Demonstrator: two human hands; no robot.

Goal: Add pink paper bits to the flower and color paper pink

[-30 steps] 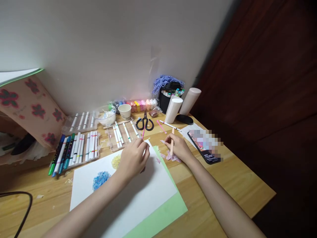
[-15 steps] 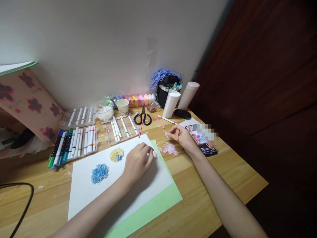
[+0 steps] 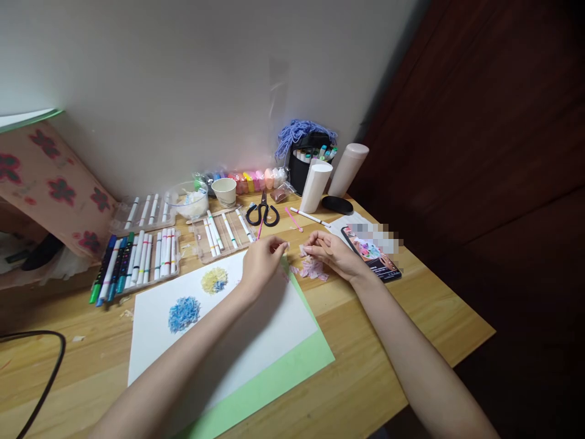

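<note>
My left hand is over the right part of a white sheet, thumb and finger pinched; what is in the pinch is too small to make out. Facing it, my right hand pinches a small pink paper scrap. A flat wooden stick seems tucked in its fingers. Just below lies a pile of pink paper scraps on the table. On the sheet are a round blue patch of shreds and a yellow patch with some blue. Green paper shows under the sheet.
Markers lie in clear trays at left. Black-handled scissors, a paper cup and a clear bowl stand behind the sheet. Farther right are white cylinders, a black marker case and a printed packet.
My left hand has lifted from the sheet and moved up and right, closer to my right hand. My right hand has shifted slightly, still beside the pink scraps.
</note>
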